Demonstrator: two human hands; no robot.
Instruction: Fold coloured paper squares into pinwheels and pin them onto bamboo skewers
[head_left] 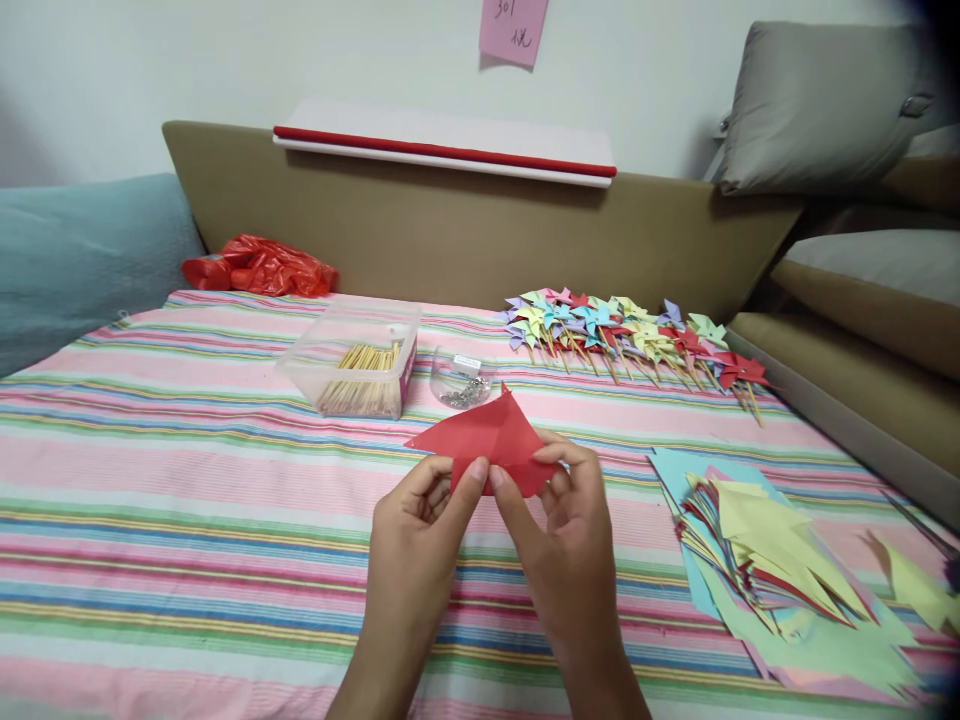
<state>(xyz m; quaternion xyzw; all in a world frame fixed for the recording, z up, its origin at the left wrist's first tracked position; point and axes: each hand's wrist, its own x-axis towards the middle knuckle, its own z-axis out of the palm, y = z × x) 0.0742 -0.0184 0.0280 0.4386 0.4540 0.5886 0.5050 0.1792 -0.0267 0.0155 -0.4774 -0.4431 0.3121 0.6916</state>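
A red paper pinwheel blank [480, 430], partly folded, is held up between my two hands above the striped cloth. My left hand [420, 510] pinches its lower left part, thumb on the near face. On the lower right, my right hand [562, 510] grips it too, with the two thumbs nearly touching. One pointed corner sticks out to the left and another points up. Just beyond the paper stands a small clear round dish [463, 378] holding metal pins and a white piece. Left of it, a clear plastic box [345, 375] contains many wooden sticks [367, 360].
Finished pinwheels [600, 325] in several colours lie at the back right. Cut paper pieces [780, 550] are stacked on coloured sheets at the right, with scissors [930, 530] at the edge. A red plastic bag [262, 267] lies back left. Cushions [825, 110] stand at right.
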